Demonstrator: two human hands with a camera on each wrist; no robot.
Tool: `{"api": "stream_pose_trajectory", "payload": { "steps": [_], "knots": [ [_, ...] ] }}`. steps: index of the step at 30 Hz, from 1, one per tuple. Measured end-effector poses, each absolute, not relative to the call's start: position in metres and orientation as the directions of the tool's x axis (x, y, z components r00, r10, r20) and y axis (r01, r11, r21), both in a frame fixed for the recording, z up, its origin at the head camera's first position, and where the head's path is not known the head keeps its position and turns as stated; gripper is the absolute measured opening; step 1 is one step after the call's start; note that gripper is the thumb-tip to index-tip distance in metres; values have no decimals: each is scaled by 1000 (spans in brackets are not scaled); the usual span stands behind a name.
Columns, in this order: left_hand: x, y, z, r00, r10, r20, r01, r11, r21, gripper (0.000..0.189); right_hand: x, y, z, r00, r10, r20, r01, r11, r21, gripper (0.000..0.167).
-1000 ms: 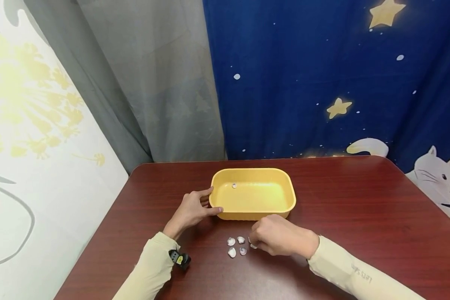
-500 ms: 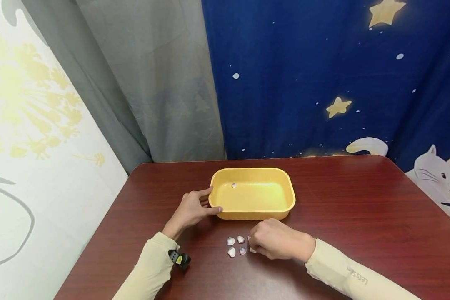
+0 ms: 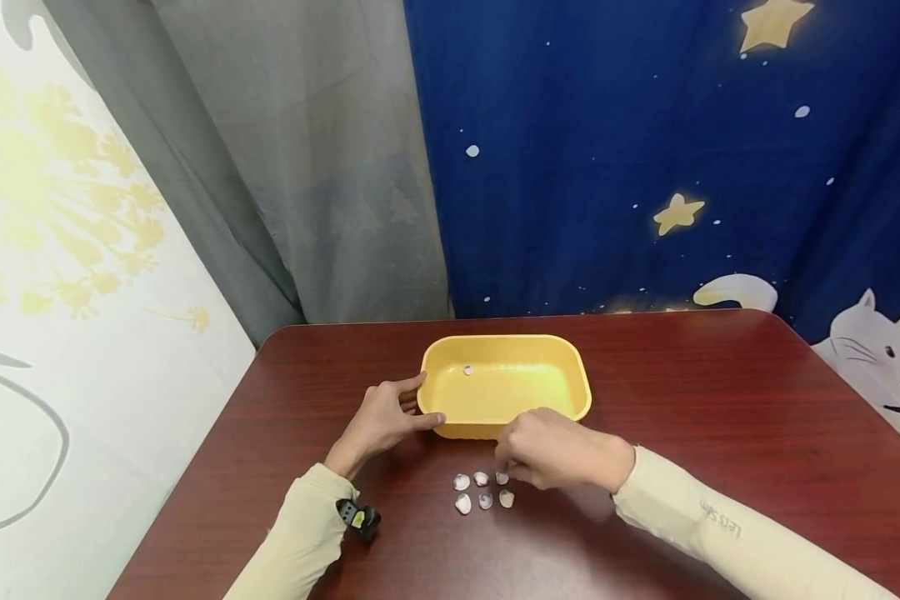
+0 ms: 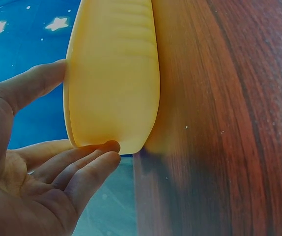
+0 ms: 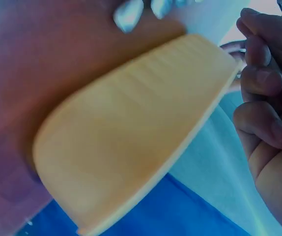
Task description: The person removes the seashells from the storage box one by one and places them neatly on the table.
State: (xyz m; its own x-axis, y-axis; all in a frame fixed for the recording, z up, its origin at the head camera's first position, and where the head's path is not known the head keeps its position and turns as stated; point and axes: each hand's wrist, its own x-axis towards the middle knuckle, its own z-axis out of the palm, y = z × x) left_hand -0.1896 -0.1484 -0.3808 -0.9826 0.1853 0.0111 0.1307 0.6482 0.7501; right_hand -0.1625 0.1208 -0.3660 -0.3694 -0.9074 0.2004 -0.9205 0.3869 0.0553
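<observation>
In the head view, my left hand (image 3: 381, 421) holds the left end of a yellow plastic basin (image 3: 510, 430). Its thumb lies at the front rim and the other fingers bear against the end wall, as the left wrist view also shows. One small seashell (image 3: 468, 370) lies inside the basin. Several white and purplish seashells (image 3: 462, 503) sit in two short rows on the table before it. My right hand (image 3: 551, 450) hovers over the basin's front edge with curled fingers. Nothing shows between its fingertips (image 5: 250, 14) in the right wrist view.
A dark red wooden table (image 3: 720, 417) carries everything. Behind it hang a grey curtain (image 3: 345, 167) and a blue star-patterned curtain (image 3: 570, 125). A pale printed wall (image 3: 82, 375) stands along the left side. A black device (image 3: 360, 518) sits on my left wrist.
My right hand has risen from the shells and moved away toward the basin, leaving a shell at the right end of the near row. The left hand and basin stay put.
</observation>
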Motion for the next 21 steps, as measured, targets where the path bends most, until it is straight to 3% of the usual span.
{"api": "stream_pose_trajectory", "payload": {
  "steps": [6, 14, 21],
  "knots": [
    [-189, -148, -381, -983, 186, 13, 131, 642, 756, 82, -180, 118, -341, -406, -898, 169, -911, 412, -5, 9],
    [-190, -149, -383, -984, 179, 7, 121, 633, 765, 82, -211, 108, -316, -395, -899, 190, -914, 405, 21, 12],
    [-190, -149, -382, -983, 185, 19, 135, 638, 758, 81, -247, 96, -309, -478, -864, 159, -877, 480, -26, 13]
  ]
}}
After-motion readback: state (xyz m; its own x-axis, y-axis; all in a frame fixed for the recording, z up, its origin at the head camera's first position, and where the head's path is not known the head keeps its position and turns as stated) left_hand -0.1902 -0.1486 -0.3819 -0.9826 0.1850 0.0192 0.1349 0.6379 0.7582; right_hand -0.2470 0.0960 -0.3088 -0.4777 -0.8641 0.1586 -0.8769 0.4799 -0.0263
